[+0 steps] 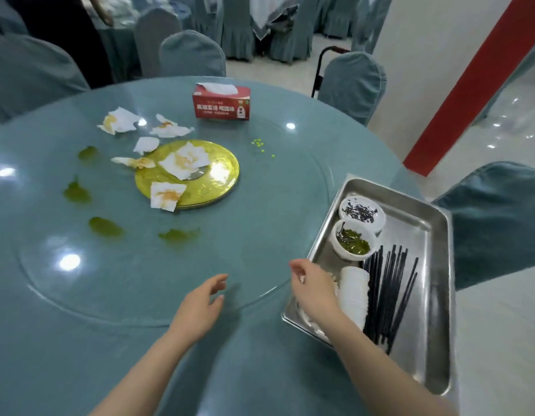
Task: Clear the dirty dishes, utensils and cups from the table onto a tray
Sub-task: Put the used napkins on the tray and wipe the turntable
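A steel tray (434, 298) sits at the table's right edge. It holds two white bowls, one with dark bits (362, 212) and one with green sauce (353, 244), a stack of white cups (353, 291) lying on its side, and a bundle of black chopsticks (386, 295). My right hand (312, 285) hovers over the tray's left rim beside the cups, fingers loosely curled, holding nothing that I can see. My left hand (200, 304) hangs relaxed and empty above the glass turntable (254, 223).
Stained paper napkins (182, 163) lie on and around a gold centre disc (218, 181). A red tissue box (221, 102) stands at the far side. Green sauce smears (105, 226) and small green bits (260, 144) mark the glass. Covered chairs ring the table.
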Demonstrator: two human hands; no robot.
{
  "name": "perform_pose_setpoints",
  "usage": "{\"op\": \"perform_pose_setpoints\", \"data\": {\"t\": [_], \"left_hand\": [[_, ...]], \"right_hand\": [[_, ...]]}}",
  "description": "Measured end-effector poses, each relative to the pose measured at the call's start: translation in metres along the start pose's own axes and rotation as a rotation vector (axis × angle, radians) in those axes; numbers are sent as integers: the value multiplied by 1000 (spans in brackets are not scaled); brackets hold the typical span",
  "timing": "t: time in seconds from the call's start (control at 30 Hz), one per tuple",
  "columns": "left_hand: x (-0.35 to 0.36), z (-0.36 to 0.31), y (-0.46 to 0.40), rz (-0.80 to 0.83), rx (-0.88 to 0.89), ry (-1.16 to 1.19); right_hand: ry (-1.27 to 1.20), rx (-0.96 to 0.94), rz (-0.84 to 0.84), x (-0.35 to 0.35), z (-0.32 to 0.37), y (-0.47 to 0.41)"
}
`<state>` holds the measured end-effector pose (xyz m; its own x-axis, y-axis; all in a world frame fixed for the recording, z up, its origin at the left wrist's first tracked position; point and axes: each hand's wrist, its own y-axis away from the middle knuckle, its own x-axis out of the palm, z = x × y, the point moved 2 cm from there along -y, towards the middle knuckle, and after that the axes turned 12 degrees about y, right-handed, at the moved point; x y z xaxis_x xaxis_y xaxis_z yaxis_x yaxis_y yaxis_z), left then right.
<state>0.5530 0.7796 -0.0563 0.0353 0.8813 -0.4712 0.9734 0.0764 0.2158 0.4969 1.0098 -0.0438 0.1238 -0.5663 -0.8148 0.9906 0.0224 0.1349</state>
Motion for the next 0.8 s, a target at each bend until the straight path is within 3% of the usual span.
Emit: {"op": "perform_pose_setpoints", "data": {"t": [0.2, 0.4, 0.6, 0.8], "left_hand": [[-80, 38, 12, -169, -123, 29], [-119, 73, 5, -291, -215, 98], [-118, 91, -18, -256, -263, 102], [-128, 95, -45, -251, -230, 86]], "right_hand": [[279, -245, 254, 85, 73, -31], [559, -154, 433, 138, 88, -46], [609, -230, 442, 128, 58, -55], [570, -102, 488, 88, 56, -101]]}}
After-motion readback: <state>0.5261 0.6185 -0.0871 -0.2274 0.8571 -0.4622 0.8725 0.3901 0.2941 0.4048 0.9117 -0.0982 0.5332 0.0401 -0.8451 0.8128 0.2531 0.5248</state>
